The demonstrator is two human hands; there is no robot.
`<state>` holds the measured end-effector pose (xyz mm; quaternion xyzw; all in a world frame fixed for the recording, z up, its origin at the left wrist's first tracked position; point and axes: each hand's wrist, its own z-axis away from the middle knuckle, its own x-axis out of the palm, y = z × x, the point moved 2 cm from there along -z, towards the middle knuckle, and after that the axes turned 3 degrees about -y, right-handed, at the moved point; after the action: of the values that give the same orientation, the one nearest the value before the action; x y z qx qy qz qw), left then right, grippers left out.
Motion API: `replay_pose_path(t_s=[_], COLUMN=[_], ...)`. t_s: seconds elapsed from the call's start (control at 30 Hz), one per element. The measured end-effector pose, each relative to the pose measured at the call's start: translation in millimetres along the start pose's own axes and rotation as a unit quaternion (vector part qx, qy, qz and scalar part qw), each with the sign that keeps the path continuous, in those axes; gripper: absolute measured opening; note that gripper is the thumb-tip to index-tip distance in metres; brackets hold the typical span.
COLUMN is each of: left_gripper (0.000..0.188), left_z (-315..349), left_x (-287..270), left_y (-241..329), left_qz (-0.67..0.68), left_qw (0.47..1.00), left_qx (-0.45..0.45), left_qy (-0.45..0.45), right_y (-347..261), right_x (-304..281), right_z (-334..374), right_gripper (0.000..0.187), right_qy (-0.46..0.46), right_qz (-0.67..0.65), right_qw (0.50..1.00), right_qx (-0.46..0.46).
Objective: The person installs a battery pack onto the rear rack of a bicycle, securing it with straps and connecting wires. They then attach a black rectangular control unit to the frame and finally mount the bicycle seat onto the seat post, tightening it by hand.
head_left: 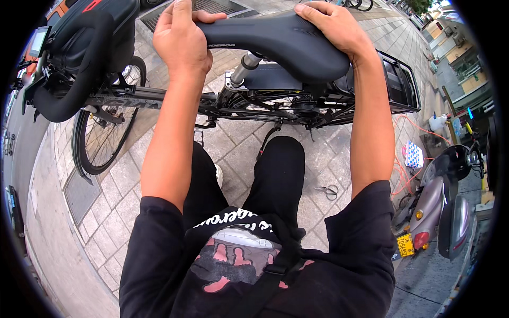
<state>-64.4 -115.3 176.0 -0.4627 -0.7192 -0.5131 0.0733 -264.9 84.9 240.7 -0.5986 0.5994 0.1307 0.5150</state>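
A black bicycle saddle (286, 40) lies across the top of the view between my two hands. My left hand (180, 40) is closed at its narrow nose, with some fingertips hidden. Over the wide rear end my right hand (339, 29) is curled, thumb on top and the other fingers partly out of sight. Beneath the saddle a silver seatpost (245, 67) runs down into the bicycle frame (154, 97). The bicycle stands crosswise in front of me, its front wheel (84, 138) on the left and a black rear rack (415, 87) on the right.
Black handlebars (50, 108) and a dark bag (119, 24) fill the upper left. Scissors (331, 192) lie on the paving by my leg. To the right are an orange cord (401, 183), a blue-and-white packet (413, 155) and a parked scooter (429, 204).
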Motion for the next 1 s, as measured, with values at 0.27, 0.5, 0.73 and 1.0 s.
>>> replay_pose_path(t_s=[0.27,0.5,0.73,1.0], left_gripper=[0.020,0.023,0.024,0.021], left_z=[-3,1,-4,-2], left_x=[-1,2,3,6], left_y=[-11,-2,2,-10], left_qz=[0.013,0.031,-0.030,-0.002], left_qw=[0.998,0.999,0.996,0.998], left_qx=[0.027,-0.004,0.056,0.036], left_qy=[0.053,0.037,0.061,0.055], right_y=[5,-3,3,20], right_x=[10,18,14,18], right_z=[-11,0,-12,-20], right_gripper=[0.031,0.035,0.037,0.038], right_qy=[-0.019,-0.004,-0.006,-0.022], right_qz=[-0.070,-0.062,-0.076,-0.110], right_qw=[0.993,0.995,0.993,0.987], right_qx=[0.097,0.076,0.088,0.116])
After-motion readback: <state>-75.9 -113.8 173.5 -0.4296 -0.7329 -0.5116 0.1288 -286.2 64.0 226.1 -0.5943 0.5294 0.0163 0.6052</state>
